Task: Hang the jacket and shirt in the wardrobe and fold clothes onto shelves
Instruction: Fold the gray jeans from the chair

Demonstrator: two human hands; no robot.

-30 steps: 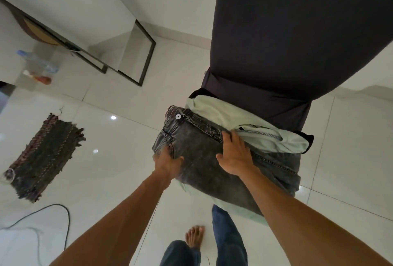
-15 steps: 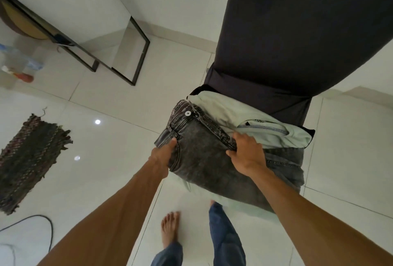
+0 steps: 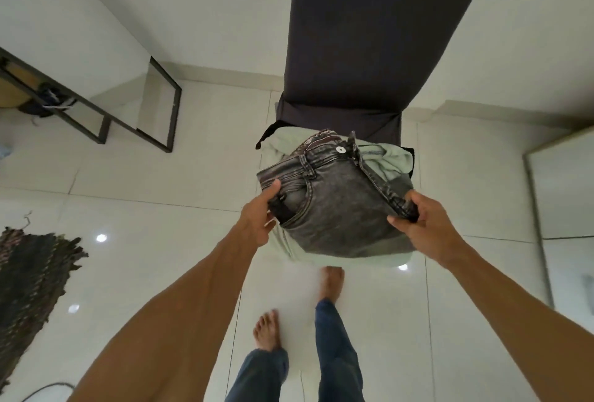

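1. Head view looks straight down: a folded pair of grey washed jeans [image 3: 334, 205] is held out in the air above the tiled floor [image 3: 160, 183], riding on top of a pale green garment [image 3: 389, 164], with something dark [image 3: 411, 157] showing at the far edge of the stack.
2. Left hand [image 3: 257, 221] pinches the left edge by the pocket, thumb on top and the other fingers tucked under the stack.
3. Right hand [image 3: 421, 228] is closed over the waistband end on the right, fingers curled round the hem.
4. Denim like that looks thick and fairly stiff, so I'd guess it keeps its fold; the green piece beneath looks soft and limp (it already sags out below the jeans near the feet).
5. Best hold, I'd say, is palms flat under the whole stack, not just the denim edges, or the lower layers may slide free.
6. Black cloth [image 3: 369, 32] hangs behind; whether it is the wardrobe's, I cannot tell.
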